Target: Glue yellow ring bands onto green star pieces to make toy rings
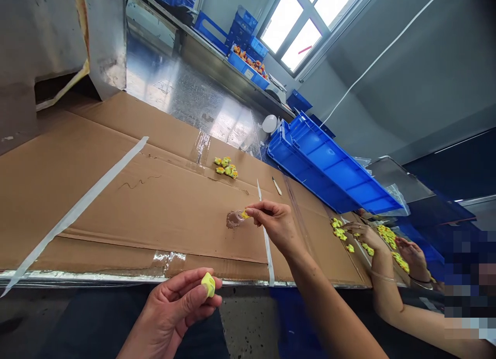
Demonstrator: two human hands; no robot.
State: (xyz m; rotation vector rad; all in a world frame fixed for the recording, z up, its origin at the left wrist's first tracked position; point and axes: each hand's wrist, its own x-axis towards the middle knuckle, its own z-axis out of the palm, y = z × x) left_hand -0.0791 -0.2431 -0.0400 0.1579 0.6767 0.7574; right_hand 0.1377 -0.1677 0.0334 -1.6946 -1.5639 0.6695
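Observation:
In the head view, my left hand is closed at the front edge of the table. Its thumb and fingers pinch a small yellow-green moulded figure with darker marks. My right hand reaches over the cardboard, fingertips together on a tiny yellow piece. That piece is right beside a small round clear dish on a brownish patch; whether they touch I cannot tell. Farther back lies a cluster of several yellow figures with orange spots. A slim light-handled tool rests to the right of them.
Cardboard covers the table, crossed by white tape strips. A large blue crate stands at the back right. Another person's hands work among several yellow figures on the right. A metal housing rises at the left.

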